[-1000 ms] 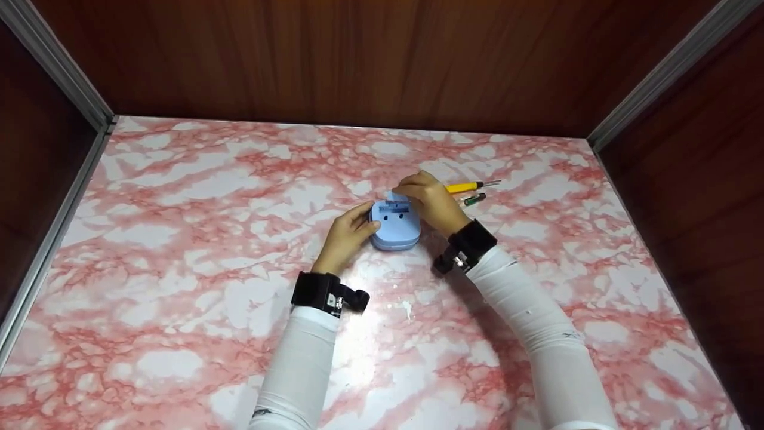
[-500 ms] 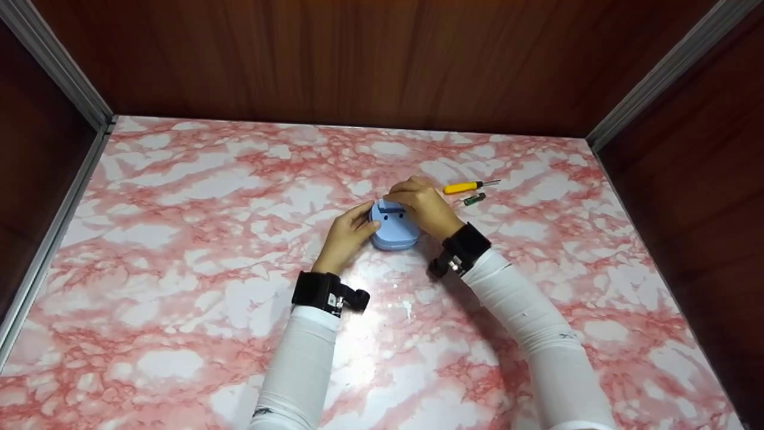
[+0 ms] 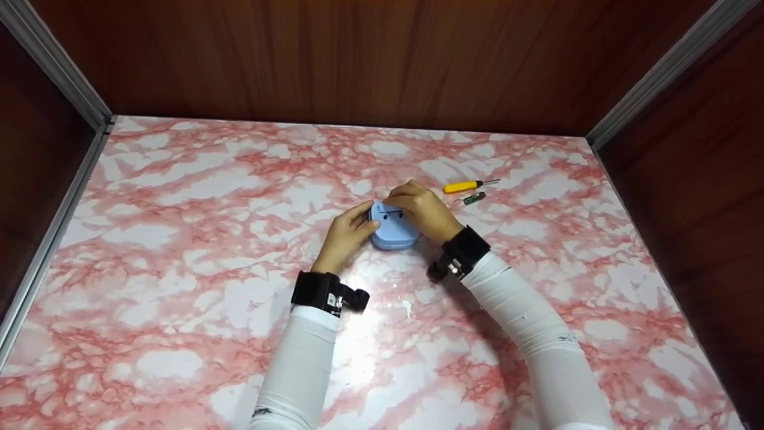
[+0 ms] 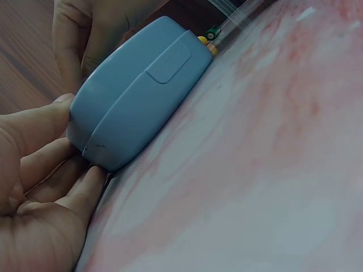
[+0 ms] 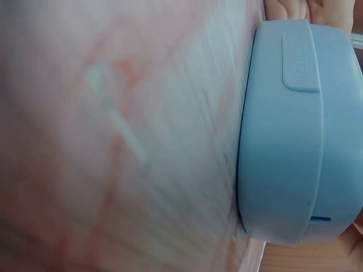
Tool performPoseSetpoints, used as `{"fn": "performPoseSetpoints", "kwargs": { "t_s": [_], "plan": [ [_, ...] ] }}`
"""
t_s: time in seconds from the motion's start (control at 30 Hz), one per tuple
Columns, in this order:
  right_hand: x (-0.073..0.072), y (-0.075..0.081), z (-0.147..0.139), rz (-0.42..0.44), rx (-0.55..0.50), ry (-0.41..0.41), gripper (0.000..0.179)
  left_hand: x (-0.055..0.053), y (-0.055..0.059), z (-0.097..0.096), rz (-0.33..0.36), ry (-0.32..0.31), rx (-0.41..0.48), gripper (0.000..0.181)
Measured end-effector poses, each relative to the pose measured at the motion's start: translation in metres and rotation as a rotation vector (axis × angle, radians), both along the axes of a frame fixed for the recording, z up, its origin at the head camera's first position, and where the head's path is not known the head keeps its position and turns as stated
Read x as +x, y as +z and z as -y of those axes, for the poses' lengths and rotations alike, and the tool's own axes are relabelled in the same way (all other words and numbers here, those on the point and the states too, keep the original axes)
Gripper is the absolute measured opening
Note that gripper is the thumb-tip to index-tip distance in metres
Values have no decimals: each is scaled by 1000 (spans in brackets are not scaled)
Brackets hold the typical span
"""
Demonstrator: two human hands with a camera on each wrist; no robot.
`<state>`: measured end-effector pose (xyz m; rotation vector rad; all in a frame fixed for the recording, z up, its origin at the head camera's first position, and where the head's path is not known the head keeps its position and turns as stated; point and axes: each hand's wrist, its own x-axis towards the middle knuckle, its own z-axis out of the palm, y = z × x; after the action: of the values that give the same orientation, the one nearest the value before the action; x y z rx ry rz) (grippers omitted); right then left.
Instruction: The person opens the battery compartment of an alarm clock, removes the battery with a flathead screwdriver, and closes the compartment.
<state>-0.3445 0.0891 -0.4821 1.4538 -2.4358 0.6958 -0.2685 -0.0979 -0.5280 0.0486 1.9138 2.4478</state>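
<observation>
A rounded light-blue plastic case (image 3: 395,233) with two small dark holes lies on the marbled tabletop. My left hand (image 3: 348,233) grips its left side, thumb on the upper face; the left wrist view shows fingers around the rounded end of the case (image 4: 130,102). At the case's far edge, my right hand (image 3: 427,210) pinches a small blue cover (image 3: 382,207) over the slot-like compartment. Part of that cover is hidden by the right fingers. In the right wrist view, the side of the case (image 5: 281,147) shows a raised tab.
A yellow-handled screwdriver (image 3: 461,187) lies beyond the right hand. Beside it is a green cylindrical battery (image 3: 474,198). Dark wood-patterned panels (image 3: 370,60) stand behind and at both sides of the marbled table (image 3: 179,269).
My right hand has moved slightly left and toward me, lowering the small cover from above the open compartment down over it. The left hand has stayed still.
</observation>
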Motion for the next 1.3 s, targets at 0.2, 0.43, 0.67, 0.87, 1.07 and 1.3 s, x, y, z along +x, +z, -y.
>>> {"fn": "performPoseSetpoints", "kwargs": {
  "t_s": [0.2,0.43,0.67,0.87,1.07,1.3],
  "plan": [
    [1,1,-1,14,-2,-3,28,-1,-3,-1,-17,11,9,52],
    [2,2,-1,24,2,-12,27,-1,-2,-1,-23,8,26,52],
    [2,1,-1,25,-5,-10,25,-1,-2,-1,3,7,8,54],
    [3,1,-1,5,5,2,23,-1,-2,-1,18,3,3,54],
    [2,2,-1,-9,35,13,24,-1,-1,-1,10,10,-3,53],
    [2,2,0,21,36,-4,26,0,-1,-1,-24,11,-29,52]
  ]
}}
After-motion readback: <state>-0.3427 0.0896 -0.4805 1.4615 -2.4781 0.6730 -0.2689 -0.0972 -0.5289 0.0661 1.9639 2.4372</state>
